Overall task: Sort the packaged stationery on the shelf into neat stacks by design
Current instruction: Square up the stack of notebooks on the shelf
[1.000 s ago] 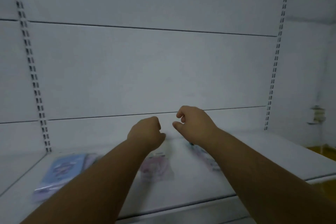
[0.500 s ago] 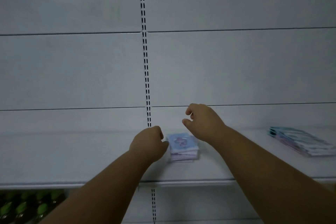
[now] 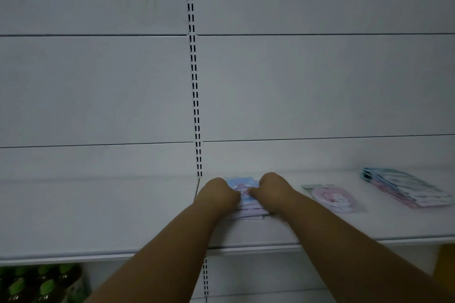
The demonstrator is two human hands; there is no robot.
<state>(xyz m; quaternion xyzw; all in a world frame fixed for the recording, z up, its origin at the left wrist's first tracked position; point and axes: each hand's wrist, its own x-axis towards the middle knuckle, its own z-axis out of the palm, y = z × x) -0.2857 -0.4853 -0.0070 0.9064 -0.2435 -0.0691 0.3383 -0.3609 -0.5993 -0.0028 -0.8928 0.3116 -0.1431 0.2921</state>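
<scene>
A small stack of blue packs with a cartoon print [image 3: 242, 186] lies on the white shelf [image 3: 98, 216] near the slotted upright. My left hand [image 3: 218, 194] presses its left side and my right hand [image 3: 270, 190] its right side, fingers curled on the stack. The lower half of the stack is hidden by my hands. To the right lies a single pink round-design pack [image 3: 332, 198]. Further right sits a stack of teal and pink packs [image 3: 406, 189].
A slotted metal upright [image 3: 194, 81] runs up the white back panel. Green-capped bottles [image 3: 39, 283] stand on the lower shelf at bottom left. An orange object [image 3: 445, 265] shows at the lower right edge.
Both hands have dropped from above the shelf onto the blue stack and now hold its two sides. The view shifted left earlier, then slightly closer.
</scene>
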